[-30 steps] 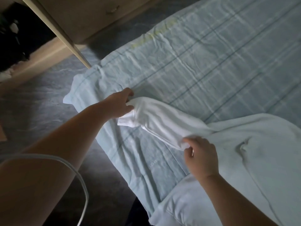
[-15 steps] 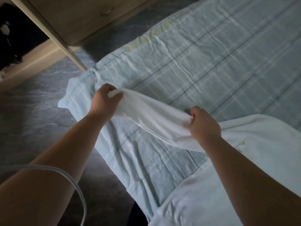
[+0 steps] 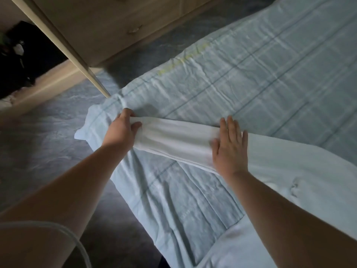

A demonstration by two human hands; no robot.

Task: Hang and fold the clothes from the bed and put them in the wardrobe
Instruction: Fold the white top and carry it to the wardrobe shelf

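Head view, dim light. White shirt point(image 3: 289, 171) lies on the bed point(image 3: 251, 78), which is covered by a pale blue checked sheet with visible creases. The body of the shirt occupies the lower right of the bed; one long sleeve point(image 3: 173, 138) is drawn out flat toward the left, ending near the corner of the bed.

Left hand point(image 3: 121, 132): at the cuff end of the sleeve. Thumb lies on top of the fabric, fingers curl under or behind the edge, so the hand is closed on the sleeve end in a pinch grip. Forearm extends from the lower left.

Right hand point(image 3: 229, 147): open, fingers spread and straight, palm down, pressed flat on the sleeve close to where it joins the body of the shirt. Not gripping anything. Slight motion blur at the fingertips.

Sleeve runs taut between the two hands, resting on the sheet along its length.

Surroundings: dark floor point(image 3: 38, 142) to the left of the bed. Wooden wardrobe point(image 3: 116, 26) at the upper left, with its door point(image 3: 58, 41) standing open edge-on toward the corner of the bed; dark interior behind it, contents unclear. A pale cord point(image 3: 77, 242) curves across the lower left corner.
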